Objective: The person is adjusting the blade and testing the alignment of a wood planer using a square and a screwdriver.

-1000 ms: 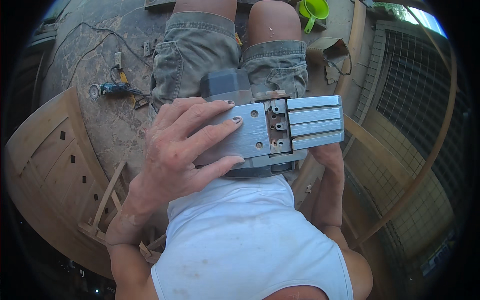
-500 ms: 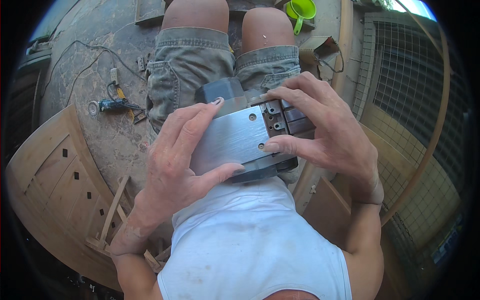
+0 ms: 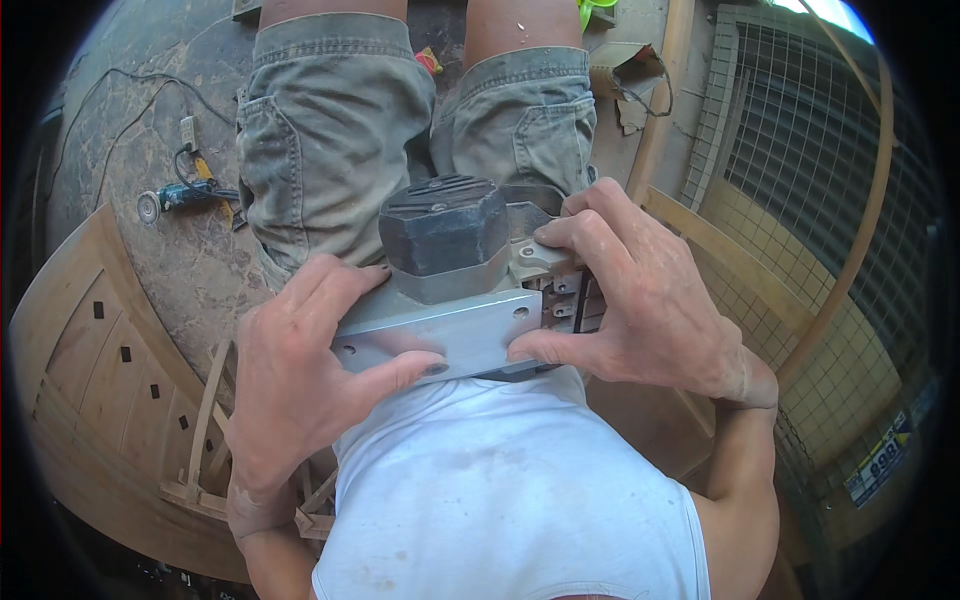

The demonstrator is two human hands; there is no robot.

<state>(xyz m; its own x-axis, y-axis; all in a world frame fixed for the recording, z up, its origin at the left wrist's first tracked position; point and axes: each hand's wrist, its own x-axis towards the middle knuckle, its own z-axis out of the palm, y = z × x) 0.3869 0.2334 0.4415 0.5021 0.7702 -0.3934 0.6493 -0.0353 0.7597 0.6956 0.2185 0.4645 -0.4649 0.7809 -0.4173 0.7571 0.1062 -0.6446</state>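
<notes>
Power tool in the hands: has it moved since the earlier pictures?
Yes: against the floor, the power tool has tipped; its metal plate, which faced up, now slopes toward the white shirt.

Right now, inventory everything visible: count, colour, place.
Electric planer: 1, grey and silver, at lap
Angle grinder: 1, teal, left floor
Power socket: 1, white, beyond grinder
Framed wooden panel: 1, brown, left
Wooden slats: several, light brown, lower left
Cardboard box: 1, brown, upper right
Wire mesh: 1, grey, right
Plastic object: 1, green, top edge
Small object: 1, reddish, between legs
Shorts: 1 pair, olive, upper centre
Sleeveless top: 1, white, lower centre
Left grip: 1, bare, planer's left end
Right grip: 1, bare, planer's right end
</notes>
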